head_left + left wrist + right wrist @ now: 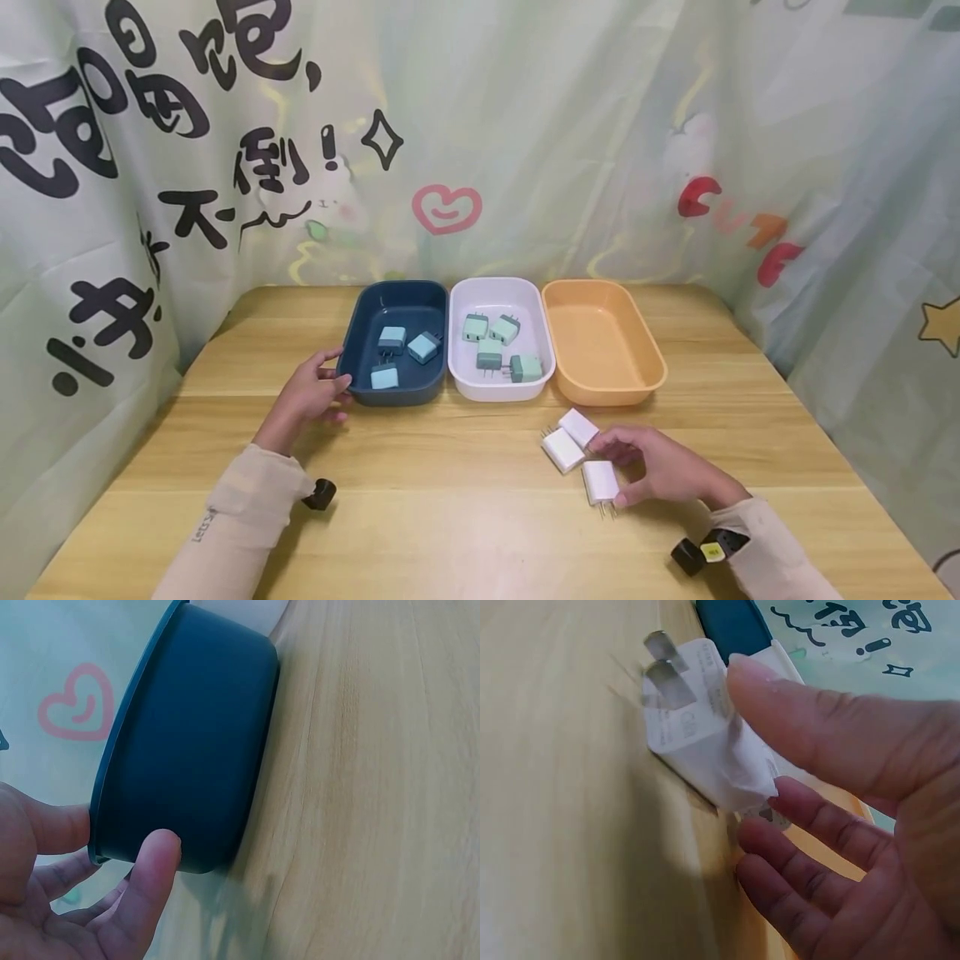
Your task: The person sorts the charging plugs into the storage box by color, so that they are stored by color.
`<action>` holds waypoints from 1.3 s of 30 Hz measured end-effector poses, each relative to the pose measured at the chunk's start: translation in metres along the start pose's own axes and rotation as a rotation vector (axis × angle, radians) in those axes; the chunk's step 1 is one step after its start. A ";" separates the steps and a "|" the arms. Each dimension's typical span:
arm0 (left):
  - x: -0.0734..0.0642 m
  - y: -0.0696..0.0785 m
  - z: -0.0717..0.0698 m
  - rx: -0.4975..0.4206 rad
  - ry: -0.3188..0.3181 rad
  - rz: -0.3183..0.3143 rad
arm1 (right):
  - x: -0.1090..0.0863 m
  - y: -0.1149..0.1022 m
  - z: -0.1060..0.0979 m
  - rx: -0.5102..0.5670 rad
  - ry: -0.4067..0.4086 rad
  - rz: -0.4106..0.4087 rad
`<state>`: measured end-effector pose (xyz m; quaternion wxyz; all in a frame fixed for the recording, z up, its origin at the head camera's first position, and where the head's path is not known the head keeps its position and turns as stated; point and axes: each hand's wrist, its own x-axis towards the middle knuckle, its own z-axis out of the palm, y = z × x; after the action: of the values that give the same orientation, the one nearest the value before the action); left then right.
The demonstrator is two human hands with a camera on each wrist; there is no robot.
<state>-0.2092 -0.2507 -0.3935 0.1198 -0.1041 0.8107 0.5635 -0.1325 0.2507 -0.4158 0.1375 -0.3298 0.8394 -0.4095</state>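
My left hand (309, 392) rests at the left front corner of the dark blue tray (202, 727), fingertips touching its rim and outer side. Three light blue charger plugs (424, 347) lie inside that tray. In front of the orange tray (604, 333), my right hand (663, 462) is among three white charger plugs (562, 450). Its thumb overlaps the side of the nearest charger plug (697, 735) and its other fingertips lie close to the far end. That charger's two metal prongs (669, 671) point toward the front edge of the table.
Between the blue and orange trays stands a white tray (501, 395) holding several green charger plugs (490, 353). All three trays form a row on the wooden table (450, 517). A printed curtain (562, 125) hangs behind and along both sides.
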 end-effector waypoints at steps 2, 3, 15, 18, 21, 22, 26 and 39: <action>0.000 0.000 0.000 0.002 0.000 0.002 | -0.003 0.000 0.001 -0.011 0.002 0.003; 0.000 0.000 -0.001 0.002 0.000 0.002 | -0.004 0.000 0.001 -0.019 0.003 0.001; 0.001 0.002 -0.002 0.002 -0.002 0.008 | 0.001 0.000 0.005 -0.078 0.009 0.012; 0.002 0.001 -0.001 0.006 -0.001 0.008 | 0.002 0.000 0.004 -0.077 0.022 -0.004; 0.002 0.001 -0.001 0.003 -0.002 0.006 | 0.003 0.001 0.002 -0.071 0.025 -0.004; 0.002 0.001 -0.001 0.001 -0.003 0.006 | 0.003 0.001 0.001 -0.069 0.023 0.001; 0.002 0.001 -0.001 -0.009 -0.004 0.002 | 0.005 0.001 -0.003 -0.062 0.019 0.008; 0.000 -0.002 0.000 -0.006 0.002 0.003 | 0.010 0.000 -0.012 -0.097 0.161 -0.088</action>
<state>-0.2082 -0.2515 -0.3954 0.1178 -0.1037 0.8092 0.5662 -0.1461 0.2512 -0.4084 0.0354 -0.3388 0.8512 -0.3992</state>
